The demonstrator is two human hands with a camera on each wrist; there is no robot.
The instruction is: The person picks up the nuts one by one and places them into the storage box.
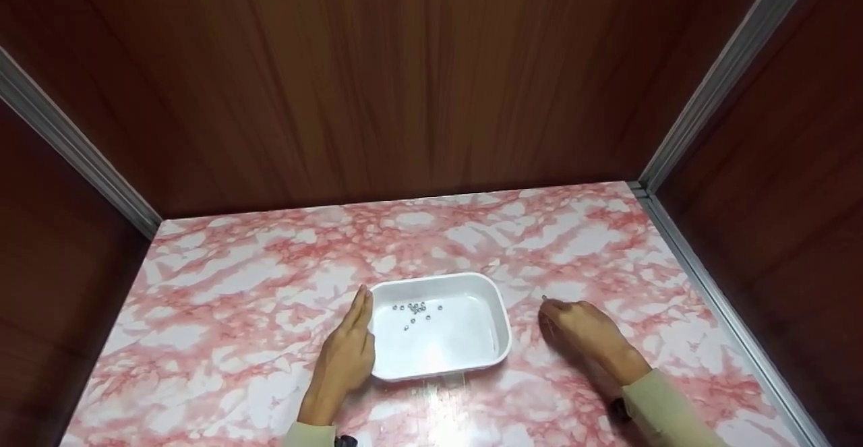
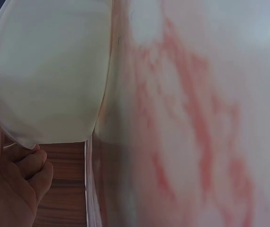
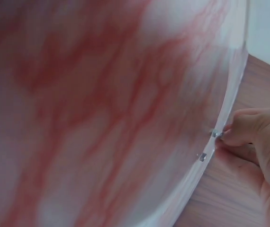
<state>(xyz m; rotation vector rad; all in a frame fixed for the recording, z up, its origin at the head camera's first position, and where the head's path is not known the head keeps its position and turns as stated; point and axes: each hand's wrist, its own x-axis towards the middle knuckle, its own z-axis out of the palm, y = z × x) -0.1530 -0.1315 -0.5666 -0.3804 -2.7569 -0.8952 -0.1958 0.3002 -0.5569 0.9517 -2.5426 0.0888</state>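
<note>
While the flat left hand (image 1: pixel 347 352) steadies the white tray (image 1: pixel 495 312), the right hand (image 1: pixel 583 332) pinches a small nut (image 3: pixel 216 134).

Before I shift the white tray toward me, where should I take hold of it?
Take the white tray by its two short side rims, one hand from each side. It sits flat with raised walls and rounded corners. The left hand already rests straight-fingered against the left wall; the right hand pinches a small metal piece apart from the right wall. Keep it level: the small metal pieces lie loose inside.
</note>
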